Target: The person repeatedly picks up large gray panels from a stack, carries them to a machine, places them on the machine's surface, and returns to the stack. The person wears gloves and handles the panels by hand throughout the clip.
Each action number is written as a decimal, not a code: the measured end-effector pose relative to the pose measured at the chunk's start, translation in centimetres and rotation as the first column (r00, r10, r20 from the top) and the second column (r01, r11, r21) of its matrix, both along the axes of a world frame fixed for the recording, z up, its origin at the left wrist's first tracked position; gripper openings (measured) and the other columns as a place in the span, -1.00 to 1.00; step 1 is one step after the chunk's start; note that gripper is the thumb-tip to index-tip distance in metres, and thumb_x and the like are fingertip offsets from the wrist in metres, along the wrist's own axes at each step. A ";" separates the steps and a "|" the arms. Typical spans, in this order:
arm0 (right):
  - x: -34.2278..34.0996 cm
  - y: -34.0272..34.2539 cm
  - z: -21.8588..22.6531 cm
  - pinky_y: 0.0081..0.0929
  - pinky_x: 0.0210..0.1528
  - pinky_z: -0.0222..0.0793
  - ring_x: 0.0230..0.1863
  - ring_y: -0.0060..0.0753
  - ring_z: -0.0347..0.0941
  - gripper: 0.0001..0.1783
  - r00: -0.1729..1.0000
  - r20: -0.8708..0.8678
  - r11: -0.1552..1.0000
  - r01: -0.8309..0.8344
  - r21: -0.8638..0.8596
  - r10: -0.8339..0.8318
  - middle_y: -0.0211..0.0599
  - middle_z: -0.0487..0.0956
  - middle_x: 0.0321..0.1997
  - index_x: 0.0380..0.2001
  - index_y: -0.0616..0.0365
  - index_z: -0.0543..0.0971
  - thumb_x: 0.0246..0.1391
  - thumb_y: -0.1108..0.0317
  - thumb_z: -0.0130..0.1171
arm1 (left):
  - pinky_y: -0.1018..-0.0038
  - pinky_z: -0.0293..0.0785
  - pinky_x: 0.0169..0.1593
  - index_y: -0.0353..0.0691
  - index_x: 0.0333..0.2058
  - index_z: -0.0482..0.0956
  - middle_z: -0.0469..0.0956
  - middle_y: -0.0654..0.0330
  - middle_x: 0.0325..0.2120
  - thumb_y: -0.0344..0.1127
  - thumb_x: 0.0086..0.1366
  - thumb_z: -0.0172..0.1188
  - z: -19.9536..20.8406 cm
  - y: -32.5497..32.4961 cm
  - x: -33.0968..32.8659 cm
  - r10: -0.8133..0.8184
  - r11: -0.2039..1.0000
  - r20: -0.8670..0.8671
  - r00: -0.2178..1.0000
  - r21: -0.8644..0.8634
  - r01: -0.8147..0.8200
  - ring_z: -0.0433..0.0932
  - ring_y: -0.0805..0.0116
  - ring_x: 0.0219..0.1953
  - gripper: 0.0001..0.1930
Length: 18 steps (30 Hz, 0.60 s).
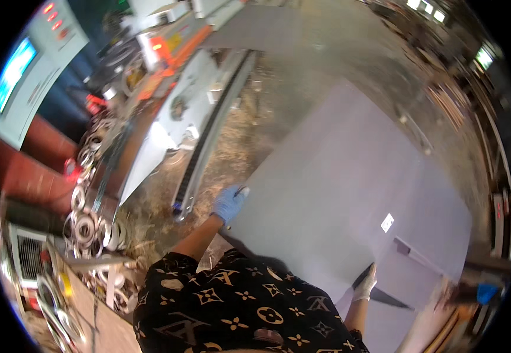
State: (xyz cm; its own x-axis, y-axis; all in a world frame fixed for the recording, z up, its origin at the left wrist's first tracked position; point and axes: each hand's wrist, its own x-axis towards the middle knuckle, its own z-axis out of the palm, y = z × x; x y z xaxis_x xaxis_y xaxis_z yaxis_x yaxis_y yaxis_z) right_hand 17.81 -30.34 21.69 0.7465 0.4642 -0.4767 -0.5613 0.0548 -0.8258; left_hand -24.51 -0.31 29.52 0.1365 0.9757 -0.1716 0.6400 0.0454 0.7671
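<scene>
A large flat grey panel (332, 170) with a small white label (387, 222) spreads out in front of me. My left hand (229, 203), in a blue glove, is closed on the panel's left edge, and a small dark thing shows at its fingertips. Lower right, my right hand (366, 283) in a pale glove grips the panel's near edge, its fingers partly hidden. Under and beside that edge lie more grey panels (393, 276), with a dark shadow gap between them.
To my left runs a machine with a long rail (214, 135) and an orange strip (192, 46). A control cabinet (52, 44) with a lit screen stands beyond it. Rolls of edge banding (85, 228) pile up at the left. Stacked boards (443, 103) line the far right.
</scene>
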 end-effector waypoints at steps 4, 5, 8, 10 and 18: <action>0.6 14.5 -1.3 -0.49 -0.22 0.40 -0.26 -0.48 0.45 -0.57 0.955 0.105 0.960 -0.269 -0.077 0.276 -0.37 0.53 -0.25 -0.17 0.26 0.51 0.11 0.08 0.09 | 0.35 0.42 -0.18 -0.23 -0.22 0.57 0.58 0.02 -0.38 0.00 0.24 0.05 1.5 -3.2 -7.8 0.364 0.929 0.070 0.929 0.042 -0.367 0.55 0.17 -0.30 -0.61; 0.0 16.6 -0.7 -0.55 -0.31 0.35 -0.38 -0.55 0.41 -0.61 0.926 0.125 0.928 -0.334 -0.162 0.355 -0.44 0.52 -0.37 -0.26 0.26 0.54 0.09 0.10 0.12 | 0.36 0.42 -0.18 -0.24 -0.23 0.57 0.59 0.03 -0.38 -0.01 0.24 0.06 1.3 -5.2 -9.3 0.451 0.891 0.061 0.890 0.021 -0.453 0.56 0.18 -0.31 -0.61; -3.3 24.8 -2.5 -0.60 -0.35 0.32 -0.44 -0.60 0.37 -0.64 0.826 0.134 0.832 -0.523 -0.184 0.548 -0.49 0.50 -0.43 -0.33 0.27 0.55 0.07 0.13 0.15 | 0.36 0.42 -0.18 -0.24 -0.21 0.57 0.59 0.01 -0.35 -0.04 0.25 0.06 -1.2 -8.0 -14.1 0.607 0.783 0.166 0.777 0.039 -0.620 0.57 0.18 -0.30 -0.63; -7.7 27.6 -0.1 -0.58 -0.33 0.32 -0.42 -0.58 0.38 -0.65 0.787 0.120 0.794 -0.585 -0.166 0.605 -0.48 0.51 -0.42 -0.33 0.27 0.55 0.06 0.13 0.17 | 0.35 0.42 -0.17 -0.25 -0.21 0.57 0.58 -0.01 -0.33 -0.05 0.25 0.06 -4.2 -10.4 -17.9 0.685 0.724 0.147 0.714 -0.024 -0.689 0.57 0.16 -0.28 -0.63; -18.7 35.1 2.9 -0.38 -0.17 0.36 -0.31 -0.37 0.43 -0.76 0.591 -0.120 0.578 -0.806 -0.129 0.798 -0.35 0.54 -0.35 -0.37 0.16 0.53 -0.09 0.25 0.20 | 0.24 0.42 -0.11 -0.22 -0.20 0.57 0.57 -0.06 -0.29 0.10 0.18 0.09 -2.4 -9.4 -27.1 0.781 0.589 -0.278 0.560 0.029 -0.808 0.54 -0.01 -0.24 -0.53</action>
State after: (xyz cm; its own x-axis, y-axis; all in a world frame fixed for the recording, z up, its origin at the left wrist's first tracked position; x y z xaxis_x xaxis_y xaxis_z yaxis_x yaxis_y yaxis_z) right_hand -0.87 4.73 24.61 0.0828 0.7813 -0.6187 -0.3485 -0.5590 -0.7524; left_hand -51.57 -9.67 27.16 -0.7436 0.6455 -0.1745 0.4646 0.6864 0.5595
